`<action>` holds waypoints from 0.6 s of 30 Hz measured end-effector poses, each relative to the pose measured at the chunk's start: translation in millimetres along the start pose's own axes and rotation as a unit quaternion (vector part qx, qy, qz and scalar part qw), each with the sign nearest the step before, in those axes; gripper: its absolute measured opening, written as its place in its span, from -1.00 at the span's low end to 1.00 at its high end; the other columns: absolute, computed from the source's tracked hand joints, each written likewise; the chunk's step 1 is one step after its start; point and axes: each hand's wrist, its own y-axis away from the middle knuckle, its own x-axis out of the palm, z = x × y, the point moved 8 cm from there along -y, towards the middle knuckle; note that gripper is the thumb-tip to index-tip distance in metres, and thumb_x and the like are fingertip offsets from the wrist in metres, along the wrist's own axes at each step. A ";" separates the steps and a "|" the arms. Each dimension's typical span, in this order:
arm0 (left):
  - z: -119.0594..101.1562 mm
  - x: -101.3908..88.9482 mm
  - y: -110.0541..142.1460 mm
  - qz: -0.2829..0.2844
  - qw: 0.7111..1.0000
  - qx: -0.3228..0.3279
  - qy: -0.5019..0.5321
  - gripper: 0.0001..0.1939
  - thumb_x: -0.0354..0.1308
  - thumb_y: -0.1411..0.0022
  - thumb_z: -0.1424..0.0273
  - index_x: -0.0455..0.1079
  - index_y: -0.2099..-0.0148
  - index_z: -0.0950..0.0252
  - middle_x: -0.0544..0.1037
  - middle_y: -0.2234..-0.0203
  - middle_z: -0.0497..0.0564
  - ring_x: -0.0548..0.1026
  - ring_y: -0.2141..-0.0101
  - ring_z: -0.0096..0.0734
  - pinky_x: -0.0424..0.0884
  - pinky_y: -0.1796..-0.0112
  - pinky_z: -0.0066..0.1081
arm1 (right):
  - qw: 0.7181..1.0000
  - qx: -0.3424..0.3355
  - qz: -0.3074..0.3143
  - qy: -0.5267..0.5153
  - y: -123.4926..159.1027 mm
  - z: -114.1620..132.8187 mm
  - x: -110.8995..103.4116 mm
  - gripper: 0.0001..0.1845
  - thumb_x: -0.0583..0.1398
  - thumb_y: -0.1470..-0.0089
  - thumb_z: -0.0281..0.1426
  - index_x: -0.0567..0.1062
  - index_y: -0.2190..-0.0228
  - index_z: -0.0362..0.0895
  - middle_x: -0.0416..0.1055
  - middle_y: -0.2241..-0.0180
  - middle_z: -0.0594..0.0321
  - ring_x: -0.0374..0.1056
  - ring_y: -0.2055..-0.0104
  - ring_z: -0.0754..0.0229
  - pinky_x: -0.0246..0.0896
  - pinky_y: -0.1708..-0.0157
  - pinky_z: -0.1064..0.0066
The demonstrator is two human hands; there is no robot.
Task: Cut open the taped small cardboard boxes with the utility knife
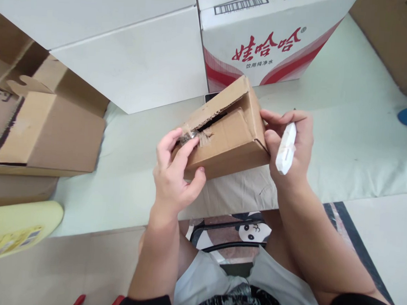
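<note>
I have my half-curled left hand (pixel 173 172) gripping the carton (pixel 230 133), long axis near-left to far-right; right hand (pixel 302 141) clasps its right end and a white tool (pixel 287 150).

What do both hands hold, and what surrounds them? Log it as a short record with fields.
Left hand: on the left end of a small brown cardboard box, fingertips at crumpled clear tape
Right hand: holds the box's right end and a slim white plastic tool
Box top: dark gap along one edge; contents cannot be made out
Surface: pale green cloth
Behind: white cardboard carton with red lettering
Left side: open brown cardboard box; pale yellow rounded object
</note>
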 end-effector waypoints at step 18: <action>4.1 1.0 -1.5 0.025 1.000 -0.006 -0.002 -0.41 0.15 -0.32 0.34 0.25 -0.37 0.15 0.47 -0.30 0.16 0.41 -0.33 0.01 0.35 -0.32 0.04 | 1.000 -0.007 0.003 -0.007 2.1 -3.4 0.7 -0.66 0.34 -0.18 -0.11 0.34 0.16 0.07 0.60 0.01 0.23 0.54 -0.09 0.04 0.32 -0.30 -0.12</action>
